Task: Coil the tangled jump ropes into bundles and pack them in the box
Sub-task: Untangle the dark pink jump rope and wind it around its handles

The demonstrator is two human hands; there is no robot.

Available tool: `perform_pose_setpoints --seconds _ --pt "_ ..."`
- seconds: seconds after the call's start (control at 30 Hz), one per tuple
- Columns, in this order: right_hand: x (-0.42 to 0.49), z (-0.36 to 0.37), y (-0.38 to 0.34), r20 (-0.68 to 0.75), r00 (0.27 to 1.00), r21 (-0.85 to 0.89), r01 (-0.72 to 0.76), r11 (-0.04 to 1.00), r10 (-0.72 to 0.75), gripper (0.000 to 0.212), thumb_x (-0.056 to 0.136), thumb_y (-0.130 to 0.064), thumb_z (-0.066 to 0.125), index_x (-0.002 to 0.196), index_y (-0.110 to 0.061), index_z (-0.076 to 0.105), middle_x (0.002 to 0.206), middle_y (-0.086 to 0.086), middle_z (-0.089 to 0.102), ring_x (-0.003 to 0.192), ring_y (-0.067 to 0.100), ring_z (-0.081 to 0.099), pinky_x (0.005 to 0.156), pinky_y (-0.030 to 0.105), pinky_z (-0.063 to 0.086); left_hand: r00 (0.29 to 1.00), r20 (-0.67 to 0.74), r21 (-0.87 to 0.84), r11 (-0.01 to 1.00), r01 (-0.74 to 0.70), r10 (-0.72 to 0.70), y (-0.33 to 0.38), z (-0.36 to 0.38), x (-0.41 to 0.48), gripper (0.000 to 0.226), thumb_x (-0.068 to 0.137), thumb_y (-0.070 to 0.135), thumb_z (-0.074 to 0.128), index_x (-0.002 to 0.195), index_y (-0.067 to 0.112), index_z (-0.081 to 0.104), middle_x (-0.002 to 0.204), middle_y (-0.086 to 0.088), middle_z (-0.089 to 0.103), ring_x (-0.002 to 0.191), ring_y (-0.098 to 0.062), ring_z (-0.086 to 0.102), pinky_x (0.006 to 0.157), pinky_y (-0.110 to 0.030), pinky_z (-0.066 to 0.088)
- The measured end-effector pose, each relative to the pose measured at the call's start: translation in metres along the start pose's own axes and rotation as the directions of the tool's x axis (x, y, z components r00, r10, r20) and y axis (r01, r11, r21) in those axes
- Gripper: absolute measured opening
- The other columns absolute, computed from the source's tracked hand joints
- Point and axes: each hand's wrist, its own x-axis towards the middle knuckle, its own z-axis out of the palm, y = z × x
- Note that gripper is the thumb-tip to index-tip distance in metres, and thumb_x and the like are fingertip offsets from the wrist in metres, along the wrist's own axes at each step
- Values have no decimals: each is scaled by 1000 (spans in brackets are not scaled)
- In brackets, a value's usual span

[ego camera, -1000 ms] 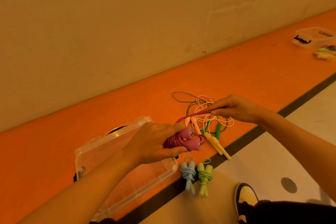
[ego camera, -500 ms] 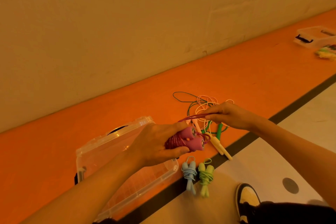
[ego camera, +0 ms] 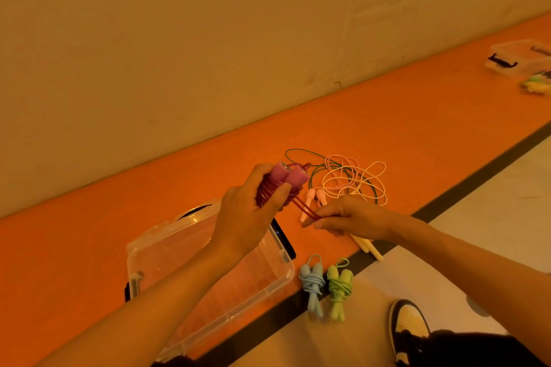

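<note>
L hand (ego camera: 247, 217) grips magenta jump rope w/ two pink foam handles (ego camera: 286, 180), handles up, cord wound round them. R hand (ego camera: 354, 216) pinches cord's loose loop, taut btwn hands, over orange floor strip (ego camera: 89, 247). Clear plastic box (ego camera: 179, 247) sits under L forearm. Coiled pale-blue rope bundle (ego camera: 311, 283) & lime-green rope bundle (ego camera: 338, 286) lie just right of box; tangled pink, yellow & green ropes (ego camera: 351, 179) lie beyond hands

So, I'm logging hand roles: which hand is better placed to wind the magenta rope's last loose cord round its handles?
Right, probably. The right hand pinches the loose cord; the left hand is occupied gripping both handles.
</note>
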Motion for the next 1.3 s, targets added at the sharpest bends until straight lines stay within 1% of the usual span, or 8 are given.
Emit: perform_pose_setpoints --seconds 0.1,0.3,0.53,0.63,0.77,0.93,1.03,1.3 --pt "-1 3 -19 -2 996 -85 84 993 -84 23 100 -30 56 117 -20 69 69 -5 63 63 4 61 63 20 47 997 -44 50 996 69 -67 0 -3 4 39 89 65 46 113 36 55 72 15 66 59 1 62 50 -15 41" --pt "-6 -10 -54 -133 952 -277 232 932 -276 28 102 -36 50 101 -15 68 73 -7 64 60 8 62 60 21 47 992 -49 331 935 126 -116 -10 -11 14 45 88 75 35 114 42 51 75 12 68 58 -2 62 53 -33 52" --pt "-10 -21 -76 -225 887 -337 317 887 -403 39 98 -47 53 89 -15 73 68 -9 69 58 0 64 58 17 48 985 173 544 831 -115 23 0 -5 11 61 92 68 1 120 36 44 59 12 51 48 -3 47 45 -26 32" --pt "-14 -29 -76 -307 882 -279 276 920 -357 29 92 -44 64 89 -18 75 66 -7 71 55 0 65 53 23 51 949 312 610 758 -230 37 5 -3 8 58 82 79 15 119 41 40 60 11 48 51 -1 43 48 -25 27" --pt "-18 -29 -80 -350 893 -171 236 957 -283 15 84 -31 78 85 -16 75 64 -6 72 55 2 68 52 18 51 928 359 667 668 -331 101 9 7 2 70 71 96 31 111 41 44 63 8 56 60 -10 54 54 -30 43" --pt "-20 -34 -83 -379 894 -123 208 970 -239 22 76 -29 83 81 -10 74 62 -4 71 54 2 67 50 11 43 913 342 620 676 -399 225 12 14 3 47 88 78 36 103 36 51 60 6 58 51 -13 56 47 -35 46" --pt "-24 -43 -84 -363 913 -104 156 982 -183 28 72 -32 84 81 -10 70 57 1 67 45 5 61 42 19 41 906 357 601 686 -410 229 12 14 5 43 88 75 37 102 36 49 64 7 58 52 -12 55 48 -37 47" --pt "-29 -63 -82 -189 982 254 35 967 15 10 87 -27 69 85 -17 68 58 10 59 41 19 47 39 26 36 907 378 598 698 -393 186 7 9 8 47 89 74 30 115 37 43 68 7 60 57 -13 54 49 -30 38"
